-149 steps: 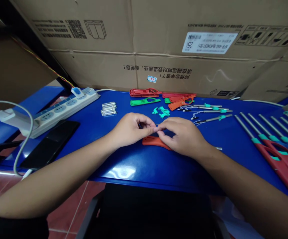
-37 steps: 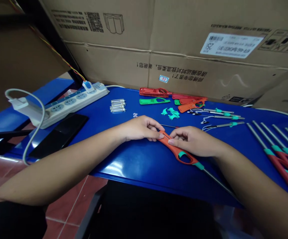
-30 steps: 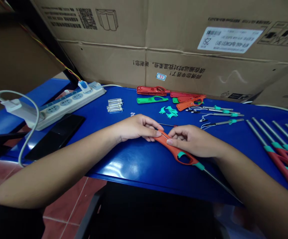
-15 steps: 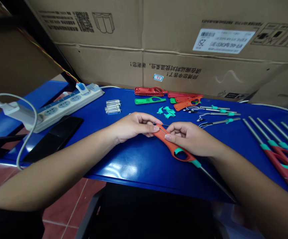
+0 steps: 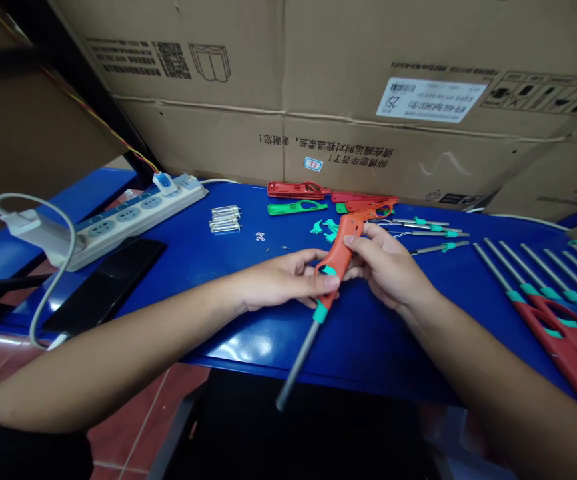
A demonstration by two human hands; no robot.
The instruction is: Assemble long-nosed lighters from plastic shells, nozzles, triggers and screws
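Between my two hands is an orange gas lighter (image 5: pixel 337 257) with a teal trigger and collar; its metal tube slants down toward me past the table edge. My left hand (image 5: pixel 293 277) is closed around the trigger end, thumb across the body. My right hand (image 5: pixel 386 263) grips the handle half, thumb on top and fingers beneath. Behind them lie several teal triggers (image 5: pixel 317 227), partly covered by the lighter, and orange and red handle shells (image 5: pixel 368 200). Metal tubes with wires and teal collars (image 5: pixel 433 233) rest beyond my right hand.
Several clear fuel tanks (image 5: pixel 225 220) and small loose parts (image 5: pixel 260 237) lie at the back left. Finished-looking red lighters (image 5: pixel 551 333) lie at the right. A power strip (image 5: pixel 143 213) and a black phone (image 5: pixel 106 283) sit left. A large cardboard box (image 5: pixel 218 127) stands behind.
The lighter has swung round, its tube now pointing down-left instead of down-right. My left hand has shifted to the trigger end, my right to the handle. Small parts at the back left are uncovered.
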